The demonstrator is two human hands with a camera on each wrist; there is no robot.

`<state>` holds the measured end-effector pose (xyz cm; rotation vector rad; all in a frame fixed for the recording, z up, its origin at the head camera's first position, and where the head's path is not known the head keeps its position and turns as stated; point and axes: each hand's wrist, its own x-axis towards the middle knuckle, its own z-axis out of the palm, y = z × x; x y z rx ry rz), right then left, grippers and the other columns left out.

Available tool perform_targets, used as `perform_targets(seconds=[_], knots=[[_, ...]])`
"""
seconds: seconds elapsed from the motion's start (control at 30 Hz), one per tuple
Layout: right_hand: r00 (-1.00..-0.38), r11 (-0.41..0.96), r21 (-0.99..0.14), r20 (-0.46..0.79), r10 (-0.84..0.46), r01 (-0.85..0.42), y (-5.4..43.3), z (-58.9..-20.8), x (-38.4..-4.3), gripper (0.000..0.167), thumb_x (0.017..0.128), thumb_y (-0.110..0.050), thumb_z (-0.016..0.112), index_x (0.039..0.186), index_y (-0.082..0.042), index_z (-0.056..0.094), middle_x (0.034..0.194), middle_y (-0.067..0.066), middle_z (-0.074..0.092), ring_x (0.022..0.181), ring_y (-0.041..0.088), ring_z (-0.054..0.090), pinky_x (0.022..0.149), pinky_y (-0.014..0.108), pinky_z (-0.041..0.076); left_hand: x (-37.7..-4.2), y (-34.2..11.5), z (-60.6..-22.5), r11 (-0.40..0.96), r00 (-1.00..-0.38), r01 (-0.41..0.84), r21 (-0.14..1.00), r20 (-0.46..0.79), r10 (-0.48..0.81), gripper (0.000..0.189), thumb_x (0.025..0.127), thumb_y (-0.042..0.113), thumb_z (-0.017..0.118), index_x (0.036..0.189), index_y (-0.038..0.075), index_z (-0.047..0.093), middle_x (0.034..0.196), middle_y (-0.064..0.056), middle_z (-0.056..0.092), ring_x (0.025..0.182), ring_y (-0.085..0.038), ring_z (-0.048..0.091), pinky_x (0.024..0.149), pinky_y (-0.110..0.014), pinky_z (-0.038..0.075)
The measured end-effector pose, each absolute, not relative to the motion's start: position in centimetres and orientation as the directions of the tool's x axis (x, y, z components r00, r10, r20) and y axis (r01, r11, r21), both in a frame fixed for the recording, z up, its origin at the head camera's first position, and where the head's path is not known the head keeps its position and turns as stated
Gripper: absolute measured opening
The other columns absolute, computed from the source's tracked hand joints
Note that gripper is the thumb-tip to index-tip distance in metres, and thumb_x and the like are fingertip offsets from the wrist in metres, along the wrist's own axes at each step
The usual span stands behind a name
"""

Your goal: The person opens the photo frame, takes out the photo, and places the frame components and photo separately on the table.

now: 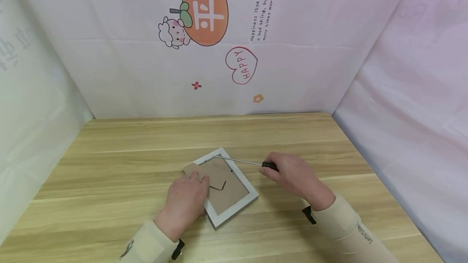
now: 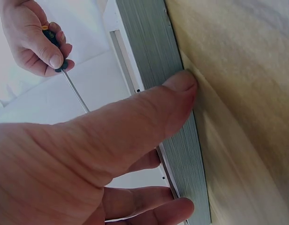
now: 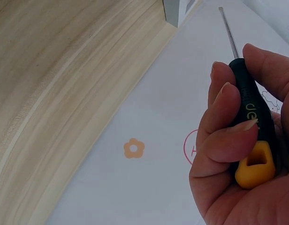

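A picture frame [image 1: 237,210] lies face down on the table, its pale rim around a brown backing board [image 1: 234,195]. A stand flap is partly covered by my left hand [image 1: 185,199]. In the left wrist view, the left thumb presses the outer side of the frame [image 2: 151,42] while other fingers reach over its rim, gripping it. My right hand [image 1: 295,177] holds a screwdriver [image 1: 269,166] by its dark handle. Its thin shaft points left, and the tip appears over the frame's far corner; contact cannot be told. The right wrist view shows the handle's yellow end.
The wood-grain table [image 1: 146,137] extends around the frame. Behind it hangs a printed white cloth [image 1: 139,76], with plain-looking white cloth along the left and right sides. Bands with dark straps circle both sleeves near the wrists.
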<state>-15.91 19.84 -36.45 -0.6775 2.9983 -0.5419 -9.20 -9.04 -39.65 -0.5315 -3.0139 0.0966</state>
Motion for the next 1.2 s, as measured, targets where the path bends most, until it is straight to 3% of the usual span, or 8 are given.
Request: perform_targets(seconds=[0.2,0.37,0.53,0.7,0.83,0.97,1.07,1.2], knots=[[-0.906,0.844,-0.342,0.06,-0.42,-0.413,19.8,-36.4,-15.8,0.017,0.098,-0.037,0.072,0.096,-0.02,0.071,0.076,-0.012,0.059,0.064,0.006,0.05,0.059,0.027,0.044,-8.9,-8.6,-39.5,0.942,-0.94,0.324,-0.089,0.081,0.331,0.055,0.066,0.019,0.092,0.115,0.004,0.071,0.089,-0.015,0.066,0.072,-0.024,0.06,0.056,-0.037,0.053],[-0.913,0.85,-0.35,0.04,-0.407,-0.394,19.9,-36.5,-15.8,0.017,0.098,-0.038,0.072,0.096,-0.02,0.071,0.075,-0.012,0.059,0.065,0.007,0.051,0.06,0.028,0.044,-8.7,-8.1,-39.6,0.949,-0.951,0.293,-0.113,0.062,0.301,0.054,0.069,0.022,0.089,0.116,0.004,0.07,0.083,-0.014,0.062,0.073,-0.026,0.06,0.06,-0.039,0.053],[-0.914,0.846,-0.37,0.019,-0.406,-0.384,19.9,-36.4,-15.7,0.019,0.099,-0.037,0.071,0.098,-0.019,0.071,0.074,-0.01,0.058,0.064,0.008,0.05,0.058,0.027,0.043,-8.1,-7.7,-39.9,0.949,-0.95,0.272,-0.158,0.116,0.291,0.052,0.072,0.026,0.087,0.117,0.004,0.073,0.076,-0.013,0.061,0.068,-0.024,0.059,0.056,-0.037,0.052],[-0.912,0.846,-0.366,0.024,-0.409,-0.389,19.8,-36.5,-15.7,0.019,0.099,-0.037,0.071,0.099,-0.018,0.071,0.075,-0.01,0.058,0.064,0.008,0.05,0.059,0.027,0.043,-7.8,-7.3,-40.0,0.95,-0.949,0.251,-0.186,0.145,0.28,0.05,0.065,0.031,0.09,0.103,0.005,0.074,0.067,-0.009,0.055,0.062,-0.02,0.055,0.053,-0.035,0.05],[-0.911,0.845,-0.363,0.027,-0.411,-0.392,19.8,-36.5,-15.7,0.02,0.099,-0.039,0.071,0.099,-0.019,0.072,0.075,-0.011,0.059,0.065,0.008,0.051,0.06,0.027,0.044,-7.7,-7.0,-39.9,0.954,-0.958,0.239,-0.183,0.118,0.262,0.057,0.06,0.036,0.093,0.103,0.004,0.074,0.066,-0.009,0.056,0.062,-0.02,0.055,0.054,-0.035,0.051],[-0.911,0.844,-0.369,0.022,-0.412,-0.39,19.8,-36.6,-15.6,0.02,0.099,-0.039,0.071,0.099,-0.019,0.071,0.076,-0.011,0.059,0.065,0.008,0.051,0.06,0.027,0.044,-7.8,-7.2,-39.7,0.955,-0.963,0.239,-0.176,0.081,0.256,0.051,0.065,0.034,0.092,0.104,0.006,0.073,0.068,-0.01,0.057,0.064,-0.021,0.057,0.057,-0.037,0.053],[-0.911,0.841,-0.376,0.02,-0.412,-0.388,19.9,-36.6,-15.6,0.019,0.099,-0.038,0.07,0.099,-0.018,0.071,0.076,-0.01,0.059,0.065,0.008,0.051,0.059,0.028,0.044,-8.1,-7.7,-39.7,0.953,-0.954,0.269,-0.141,0.094,0.284,0.041,0.067,0.03,0.09,0.093,0.007,0.069,0.071,-0.009,0.057,0.067,-0.023,0.057,0.058,-0.039,0.053],[-0.912,0.839,-0.385,0.018,-0.41,-0.385,19.9,-36.6,-15.6,0.018,0.099,-0.037,0.07,0.099,-0.018,0.071,0.075,-0.01,0.058,0.064,0.009,0.05,0.059,0.028,0.043,-8.6,-8.7,-40.0,0.931,-0.92,0.351,-0.103,0.15,0.363,0.046,0.06,0.034,0.092,0.084,0.008,0.064,0.081,-0.009,0.059,0.081,-0.026,0.06,0.068,-0.04,0.054]])
